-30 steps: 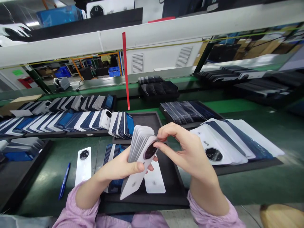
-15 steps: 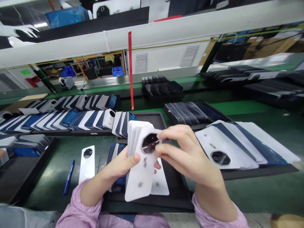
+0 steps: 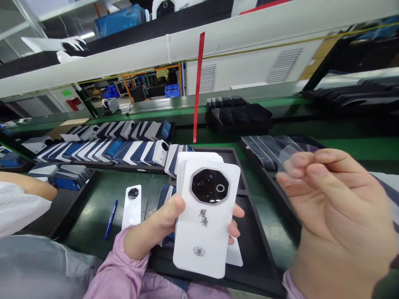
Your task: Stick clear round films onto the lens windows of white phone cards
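Note:
My left hand [image 3: 170, 214] is closed around a small stack of white phone back covers [image 3: 215, 245]. The front cover carries a black octagonal camera window [image 3: 209, 186], dark lettering and a round emblem. Up at the right, my right hand [image 3: 339, 203] pinches a thin clear piece of protective film [image 3: 287, 153] between thumb and fingers, apart from the covers. Beneath the stack, another white cover [image 3: 235, 253] lies partly hidden in a black tray [image 3: 257, 245]. Several blue and white covers [image 3: 165, 197] stand in that tray, behind my left wrist.
A single white cover [image 3: 132, 207] and a blue pen [image 3: 111, 220] lie on the green bench to the left. Rows of covers [image 3: 102, 153] stand in trays behind. Dark covers fill another tray [image 3: 264, 149]. At far left is a person's sleeve [image 3: 21, 207].
My right hand has moved away from the camera window to the right, with clear film in its fingers. The view has shifted, and a person's arm now shows at left.

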The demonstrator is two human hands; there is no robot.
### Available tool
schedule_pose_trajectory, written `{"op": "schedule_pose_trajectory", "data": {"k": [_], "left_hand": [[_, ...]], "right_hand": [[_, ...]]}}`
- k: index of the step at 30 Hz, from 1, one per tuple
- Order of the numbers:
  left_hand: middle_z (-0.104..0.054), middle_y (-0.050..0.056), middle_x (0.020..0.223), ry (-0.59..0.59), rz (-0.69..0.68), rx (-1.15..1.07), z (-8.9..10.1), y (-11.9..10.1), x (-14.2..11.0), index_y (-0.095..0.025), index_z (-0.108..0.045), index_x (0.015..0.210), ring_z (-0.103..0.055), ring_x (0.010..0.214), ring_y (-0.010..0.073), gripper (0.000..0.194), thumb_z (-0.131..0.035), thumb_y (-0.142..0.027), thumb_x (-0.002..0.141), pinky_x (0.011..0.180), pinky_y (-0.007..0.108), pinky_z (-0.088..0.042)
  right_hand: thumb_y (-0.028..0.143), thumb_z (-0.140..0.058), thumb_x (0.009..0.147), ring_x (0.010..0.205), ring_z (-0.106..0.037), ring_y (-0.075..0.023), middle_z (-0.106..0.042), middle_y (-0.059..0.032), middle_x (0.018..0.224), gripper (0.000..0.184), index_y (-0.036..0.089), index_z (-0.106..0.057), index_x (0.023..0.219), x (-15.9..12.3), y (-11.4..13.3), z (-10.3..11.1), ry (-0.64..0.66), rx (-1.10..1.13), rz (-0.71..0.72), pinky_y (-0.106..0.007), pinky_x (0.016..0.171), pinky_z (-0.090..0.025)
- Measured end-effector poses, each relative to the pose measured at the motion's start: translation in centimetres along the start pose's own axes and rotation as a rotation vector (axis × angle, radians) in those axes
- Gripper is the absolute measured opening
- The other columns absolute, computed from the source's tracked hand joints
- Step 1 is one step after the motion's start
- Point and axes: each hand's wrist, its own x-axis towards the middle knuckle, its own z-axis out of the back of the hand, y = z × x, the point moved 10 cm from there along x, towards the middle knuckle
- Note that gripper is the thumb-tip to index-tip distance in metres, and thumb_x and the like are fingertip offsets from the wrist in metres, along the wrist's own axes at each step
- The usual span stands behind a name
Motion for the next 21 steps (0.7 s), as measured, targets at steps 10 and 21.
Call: {"op": "schedule_pose_trajectory", "data": {"k": [10, 21], "left_hand": [[-0.067, 0.015, 0.104, 0.069, -0.003, 0.052, -0.2, -0.1, 0.2, -0.012, -0.069, 0.124, -0.062, 0.094, 0.0265, 0.097, -0.075, -0.085, 0.060, 0.088, 0.039, -0.052], [-0.068, 0.015, 0.104, 0.077, 0.003, -0.048, -0.4, 0.1, -0.1, -0.009, -0.070, 0.125, -0.065, 0.093, 0.0233, 0.096, -0.075, -0.083, 0.063, 0.087, 0.031, -0.056]], "right_hand": [[0.025, -0.098, 0.049, 0.067, -0.055, -0.0123, -0.060, -0.0002, 0.071, 0.042, 0.021, -0.064, 0.074, -0.7, -0.7, -0.9, -0.029, 0.034, -0.127, -0.020, 0.053, -0.052], [0.020, -0.095, 0.052, 0.071, -0.058, -0.0125, -0.063, -0.0013, 0.075, 0.039, 0.022, -0.066, 0.078, -0.9, -1.1, -0.9, -0.018, 0.027, -0.146, -0.019, 0.058, -0.057]]}}
